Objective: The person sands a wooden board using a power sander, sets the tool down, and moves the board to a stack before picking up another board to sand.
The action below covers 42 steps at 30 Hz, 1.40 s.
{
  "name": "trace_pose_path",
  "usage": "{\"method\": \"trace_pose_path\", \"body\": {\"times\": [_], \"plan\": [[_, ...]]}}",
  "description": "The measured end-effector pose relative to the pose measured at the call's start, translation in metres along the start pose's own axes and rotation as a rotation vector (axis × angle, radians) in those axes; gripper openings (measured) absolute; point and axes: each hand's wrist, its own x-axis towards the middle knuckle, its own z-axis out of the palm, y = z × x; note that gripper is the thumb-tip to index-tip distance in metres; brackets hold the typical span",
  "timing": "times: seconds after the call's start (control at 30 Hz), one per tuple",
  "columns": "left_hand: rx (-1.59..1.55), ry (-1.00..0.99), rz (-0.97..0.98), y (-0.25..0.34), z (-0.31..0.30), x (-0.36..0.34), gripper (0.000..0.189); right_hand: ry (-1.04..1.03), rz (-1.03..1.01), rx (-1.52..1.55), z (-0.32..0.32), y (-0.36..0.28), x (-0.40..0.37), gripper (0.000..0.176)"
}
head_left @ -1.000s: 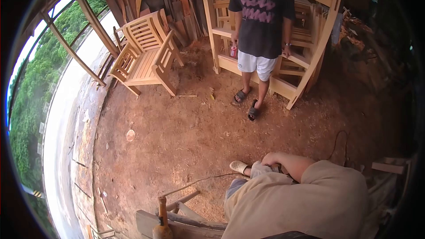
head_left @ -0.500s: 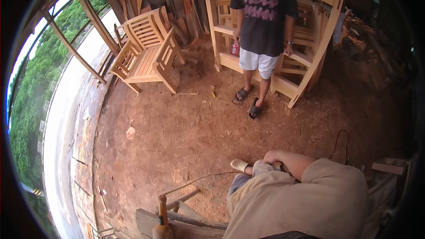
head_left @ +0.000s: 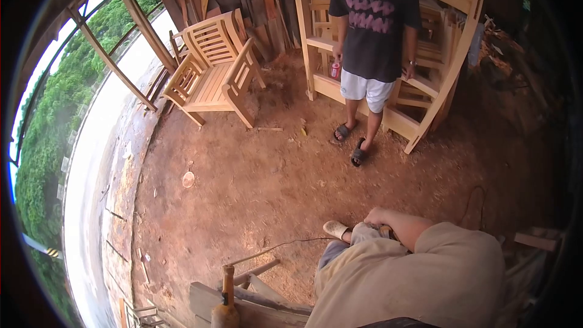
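My right hand [head_left: 378, 215] rests by my lap at the lower right, beyond the beige sleeve [head_left: 452, 240]. Its fingers are turned down and mostly hidden, so I cannot make out whether they hold anything. A small dark and yellowish object [head_left: 385, 231] shows just under the wrist, too little of it to name. Grey trousers [head_left: 364, 232] and a pale clog [head_left: 334, 229] lie close to that hand. My left hand is out of view.
A person [head_left: 373, 24] holding a red can [head_left: 335, 70] stands before a large wooden frame [head_left: 455, 54]. A slatted wooden armchair [head_left: 212, 79] stands at left. A brown bottle [head_left: 226, 313] stands beside a wooden board [head_left: 203, 300]. A cord [head_left: 291, 243] crosses the dirt floor.
The whole view has shifted slightly, so the chair and the person appear a little further right and lower. My right hand stays by my lap.
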Motion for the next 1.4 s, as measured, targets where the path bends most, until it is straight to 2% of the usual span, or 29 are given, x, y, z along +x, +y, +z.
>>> {"method": "trace_pose_path", "body": {"times": [0.07,0.1,0.17,0.27,0.3,0.37,0.5,0.57,0.7,0.77,0.87,1.1,1.2,1.27,1.4], "plan": [[-0.006,-0.009,0.007,0.0,0.0,0.001,0.04,0.058,-0.159,-0.168,0.022,0.016,0.027,0.037],[-0.007,-0.015,0.014,-0.001,0.0,0.002,0.04,0.063,-0.159,-0.163,0.024,0.016,0.032,0.037],[-0.011,-0.027,0.028,-0.001,0.0,0.004,0.039,0.095,-0.109,-0.133,0.029,0.017,0.04,0.035],[-0.014,-0.037,0.034,-0.003,0.001,0.004,0.039,0.037,0.156,0.192,-0.032,-0.039,-0.043,0.035],[-0.015,-0.041,0.035,-0.005,0.002,0.004,0.038,0.036,0.155,0.191,-0.027,-0.036,-0.035,0.035],[-0.018,-0.052,0.037,-0.004,0.004,0.005,0.038,0.11,-0.11,-0.008,0.003,-0.012,0.012,0.036],[-0.01,-0.077,0.04,-0.007,0.005,0.005,0.037,0.147,-0.037,0.151,-0.025,-0.037,-0.024,0.04],[-0.006,-0.091,0.041,-0.008,0.005,0.006,0.037,0.132,0.099,0.288,-0.042,-0.05,-0.044,0.043],[-0.009,-0.114,0.032,-0.01,0.004,0.006,0.036,0.107,0.083,0.376,-0.054,-0.059,-0.057,0.044],[-0.006,-0.123,0.021,-0.015,0.002,0.002,0.036,0.146,0.138,0.361,-0.055,-0.065,-0.06,0.044],[-0.012,-0.135,0.007,-0.019,0.0,-0.001,0.036,0.072,0.111,0.327,-0.061,-0.069,-0.052,0.043],[-0.013,-0.132,-0.022,-0.029,-0.003,-0.007,0.035,0.069,0.098,0.35,-0.065,-0.081,-0.053,0.046],[-0.008,-0.135,-0.022,-0.029,0.0,-0.007,0.034,0.074,0.044,0.248,-0.073,-0.089,-0.054,0.045],[-0.003,-0.14,-0.02,-0.029,0.001,-0.006,0.034,0.078,-0.145,0.022,-0.092,-0.103,-0.09,0.046],[0.003,-0.161,-0.007,-0.026,0.002,-0.003,0.034,0.072,-0.168,-0.014,-0.074,-0.091,-0.067,0.047]]}}
